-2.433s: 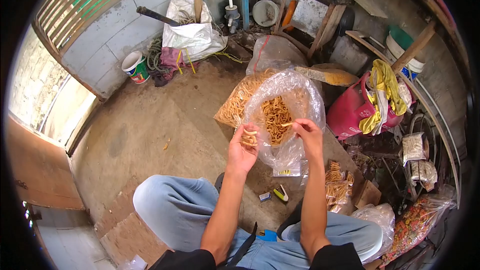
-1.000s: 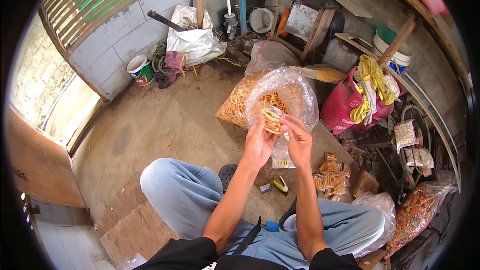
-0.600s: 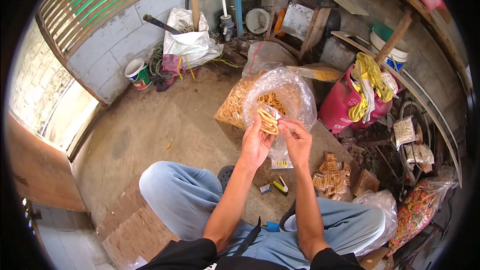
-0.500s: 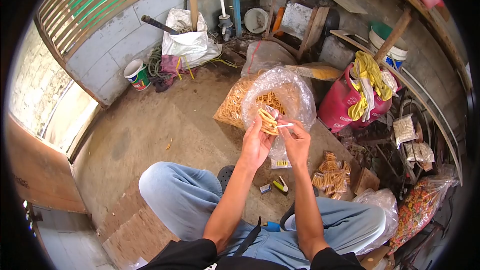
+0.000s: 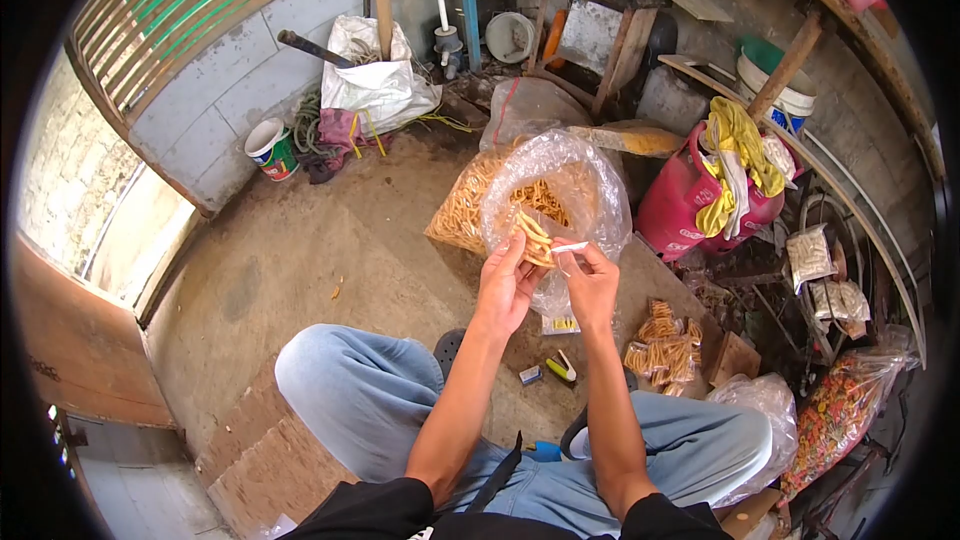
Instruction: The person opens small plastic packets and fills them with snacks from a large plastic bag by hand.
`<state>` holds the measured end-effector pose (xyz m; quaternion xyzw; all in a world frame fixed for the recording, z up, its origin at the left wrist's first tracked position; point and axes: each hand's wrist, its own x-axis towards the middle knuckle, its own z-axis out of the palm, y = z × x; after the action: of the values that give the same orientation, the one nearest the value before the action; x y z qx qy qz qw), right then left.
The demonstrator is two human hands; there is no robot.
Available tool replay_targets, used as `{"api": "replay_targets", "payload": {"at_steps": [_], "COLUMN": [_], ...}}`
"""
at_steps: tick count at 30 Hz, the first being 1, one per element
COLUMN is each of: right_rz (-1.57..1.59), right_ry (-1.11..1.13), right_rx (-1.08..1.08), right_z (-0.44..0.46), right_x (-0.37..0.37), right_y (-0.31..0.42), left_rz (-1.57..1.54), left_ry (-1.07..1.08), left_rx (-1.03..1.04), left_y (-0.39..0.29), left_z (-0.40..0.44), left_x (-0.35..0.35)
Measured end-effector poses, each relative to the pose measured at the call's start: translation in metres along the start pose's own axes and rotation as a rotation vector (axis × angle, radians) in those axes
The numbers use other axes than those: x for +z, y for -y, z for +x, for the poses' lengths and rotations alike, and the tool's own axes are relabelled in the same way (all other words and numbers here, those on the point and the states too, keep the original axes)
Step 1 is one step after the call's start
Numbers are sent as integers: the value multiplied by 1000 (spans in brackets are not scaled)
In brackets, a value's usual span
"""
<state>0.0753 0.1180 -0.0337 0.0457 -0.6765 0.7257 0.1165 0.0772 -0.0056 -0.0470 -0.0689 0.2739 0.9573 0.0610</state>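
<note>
My left hand [image 5: 507,283] is closed round a small clear packet of snack sticks [image 5: 534,239], held over the near rim of a large open plastic bag of snack sticks [image 5: 463,202]. Beside it, my right hand [image 5: 590,280] pinches the packet's clear plastic edge, which has a white strip [image 5: 570,248]. On the floor below lie a green stapler [image 5: 562,367] and a small blue box [image 5: 530,375]. Several filled packets [image 5: 665,345] are piled to the right of my right forearm.
A pink container [image 5: 675,205] with yellow cloths [image 5: 738,155] stands at the right. Near it are a wooden block [image 5: 734,360] and a bag of colourful snacks [image 5: 835,420]. A bucket [image 5: 272,150] and a white sack [image 5: 380,90] stand by the back wall.
My right hand has moved from the big bag's opening to the packet in my left hand. The hands came together, and the packet's clear edge with a white strip is now pulled out to the right.
</note>
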Motion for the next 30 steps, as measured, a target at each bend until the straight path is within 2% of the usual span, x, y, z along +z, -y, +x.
{"api": "replay_targets", "payload": {"at_steps": [4, 10, 12, 19, 22, 25, 27, 30], "right_rz": [-37, -14, -184, -147, -253, -158, 109, 142], "right_ry": [-24, 100, 183, 194, 222, 201, 17, -113], "right_rx": [86, -42, -183, -176, -239, -211, -115, 17], "right_z": [-1, -1, -2, -2, -2, 1, 8, 27], "right_x": [1, 0, 0, 1, 1, -8, -15, -31], "right_y": [3, -4, 2, 8, 7, -3, -5, -28], "left_rz": [-47, -107, -48, -46, -68, -126, -149, -177], "left_ry": [-1, -38, -4, -12, -23, -101, -120, -128], "left_rx": [-12, 25, 46, 36, 49, 81, 91, 110], "left_y": [-4, -3, -3, -6, -9, -13, -15, -25], "left_z": [-1, 3, 2, 4, 2, 6, 13, 14], "left_x": [4, -3, -3, -6, -5, -7, -25, -34]}}
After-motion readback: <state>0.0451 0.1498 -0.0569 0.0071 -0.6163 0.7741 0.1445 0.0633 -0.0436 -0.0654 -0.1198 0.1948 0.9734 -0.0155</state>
